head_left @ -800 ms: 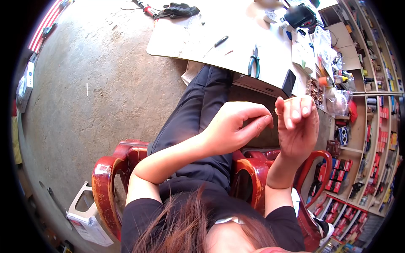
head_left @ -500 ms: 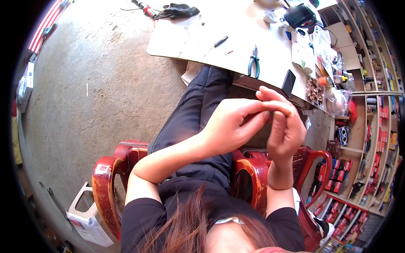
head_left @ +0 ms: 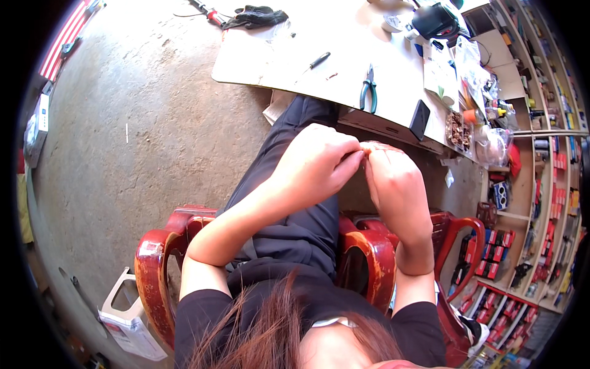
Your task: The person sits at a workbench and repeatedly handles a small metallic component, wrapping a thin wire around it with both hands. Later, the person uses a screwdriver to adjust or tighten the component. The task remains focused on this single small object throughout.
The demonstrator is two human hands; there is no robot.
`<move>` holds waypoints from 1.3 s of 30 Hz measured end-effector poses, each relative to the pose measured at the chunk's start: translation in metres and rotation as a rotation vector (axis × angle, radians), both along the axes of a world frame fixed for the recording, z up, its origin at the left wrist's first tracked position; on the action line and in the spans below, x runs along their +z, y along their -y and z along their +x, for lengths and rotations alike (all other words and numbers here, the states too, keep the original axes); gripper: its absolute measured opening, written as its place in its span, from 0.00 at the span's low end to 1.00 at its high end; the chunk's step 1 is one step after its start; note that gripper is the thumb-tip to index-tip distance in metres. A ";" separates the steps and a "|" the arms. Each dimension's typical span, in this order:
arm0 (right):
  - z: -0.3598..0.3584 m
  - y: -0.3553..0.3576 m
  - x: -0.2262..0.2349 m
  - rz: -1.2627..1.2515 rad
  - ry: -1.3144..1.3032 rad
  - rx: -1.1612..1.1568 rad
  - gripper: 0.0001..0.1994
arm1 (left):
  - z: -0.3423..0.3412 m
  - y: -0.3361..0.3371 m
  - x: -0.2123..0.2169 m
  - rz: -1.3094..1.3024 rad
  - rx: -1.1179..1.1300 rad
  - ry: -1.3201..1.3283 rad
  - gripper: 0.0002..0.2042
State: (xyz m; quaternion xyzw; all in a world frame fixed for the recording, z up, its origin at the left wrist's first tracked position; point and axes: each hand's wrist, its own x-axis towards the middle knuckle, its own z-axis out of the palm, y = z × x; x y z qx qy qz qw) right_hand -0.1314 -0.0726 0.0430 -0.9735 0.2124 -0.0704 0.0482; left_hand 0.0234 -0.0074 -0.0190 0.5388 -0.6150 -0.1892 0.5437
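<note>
My left hand [head_left: 318,158] and my right hand [head_left: 398,178] meet fingertip to fingertip above my lap, just short of the table edge. Both are closed in a pinch. Whatever lies between the fingertips is too small to make out; a thin reddish line shows along the top of the right hand. Beyond them on the white table [head_left: 276,64] lie pliers [head_left: 369,92] with teal and black handles. A dark-handled screwdriver [head_left: 319,60] rests farther left. Closest to my right hand, a black phone-like slab [head_left: 420,119] sits at the table's edge.
A clear container of copper-coloured bits [head_left: 458,130] stands at the table's right, by plastic bags [head_left: 493,144]. Dark gloves [head_left: 261,16] lie at the far edge. Red chair arms [head_left: 153,255] flank me. Stocked shelves [head_left: 522,203] line the right side; a white bin [head_left: 126,307] stands lower left.
Both hands have turned and closed from loosely curled fingers into a fingertip pinch. The right hand has rolled its back upward and moved slightly left. Things on the table stay put.
</note>
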 end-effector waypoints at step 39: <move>-0.025 0.019 0.006 1.409 0.502 -0.056 0.15 | 0.013 -0.008 0.006 0.172 -0.255 -0.372 0.09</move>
